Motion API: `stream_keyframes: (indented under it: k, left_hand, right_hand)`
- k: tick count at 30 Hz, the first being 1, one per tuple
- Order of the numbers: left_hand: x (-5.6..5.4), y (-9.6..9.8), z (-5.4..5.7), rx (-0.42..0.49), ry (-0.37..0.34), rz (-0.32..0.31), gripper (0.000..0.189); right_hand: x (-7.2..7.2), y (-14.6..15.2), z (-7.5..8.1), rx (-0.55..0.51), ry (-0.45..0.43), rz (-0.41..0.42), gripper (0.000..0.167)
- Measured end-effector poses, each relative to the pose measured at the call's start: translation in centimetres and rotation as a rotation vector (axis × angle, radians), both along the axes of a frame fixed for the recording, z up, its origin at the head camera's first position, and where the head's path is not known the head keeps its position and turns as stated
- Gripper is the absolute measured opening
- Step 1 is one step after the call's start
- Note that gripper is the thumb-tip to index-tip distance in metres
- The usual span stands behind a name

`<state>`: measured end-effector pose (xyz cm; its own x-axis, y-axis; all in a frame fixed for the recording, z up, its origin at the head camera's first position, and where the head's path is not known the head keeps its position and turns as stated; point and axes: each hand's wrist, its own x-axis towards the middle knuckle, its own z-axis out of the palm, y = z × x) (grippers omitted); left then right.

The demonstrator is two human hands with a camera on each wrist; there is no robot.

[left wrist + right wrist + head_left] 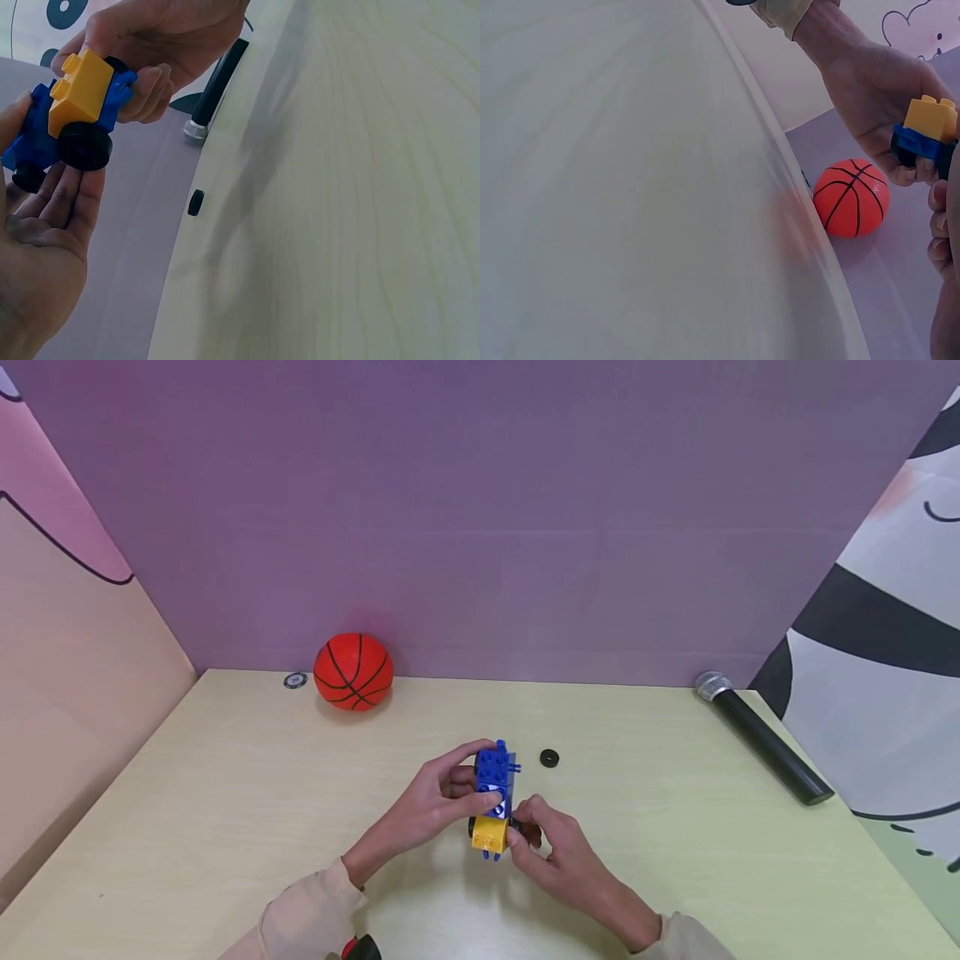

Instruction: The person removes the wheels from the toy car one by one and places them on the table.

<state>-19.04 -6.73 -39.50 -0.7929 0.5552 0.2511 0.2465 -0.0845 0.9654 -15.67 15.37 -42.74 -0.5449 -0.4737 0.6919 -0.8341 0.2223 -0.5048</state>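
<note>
1. We've got the toy car (495,777) held above the tbl (247,777), btwn both hands; its yellow block (489,837) faces the person, blue end points away.
2. L hand (438,797): we see it curled round the car's L side, thumb pressed across the top, a finger reaching the blue end.
3. R hand (558,852): thumb & fingers pinching a black wheel (515,825) on the car's R side, right by the yellow block.
4. Over to the L wrist cam: we spot a big wheel (85,147) next to the yellow block, plus a small wheel (28,178) nr the blue end.
5. R side, blue end: blue pins (516,768) poke out; a loose wheel (549,758) lies flat on the tbl nearby, apart from the car.
6. Back edge, L: we have a red ball (353,672) w/ black lines, chip (296,680) just left of it.
7. Far R: black mic (765,747) lies slanted, silver head toward the purple wall (525,527).
8. Bottom edge: red-and-black thing (365,948) by the L sleeve (315,897), mostly cut off; we can't tell what.
</note>
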Motion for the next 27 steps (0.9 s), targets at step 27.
stream_keyframes:
  k: [27]
  left_hand:
    - [-0.23, -0.13, -0.45, 0.020, -0.001, 0.010, 0.061]
  right_hand:
    - [0.06, 0.14, 0.02, 0.026, -0.020, 0.005, 0.028]
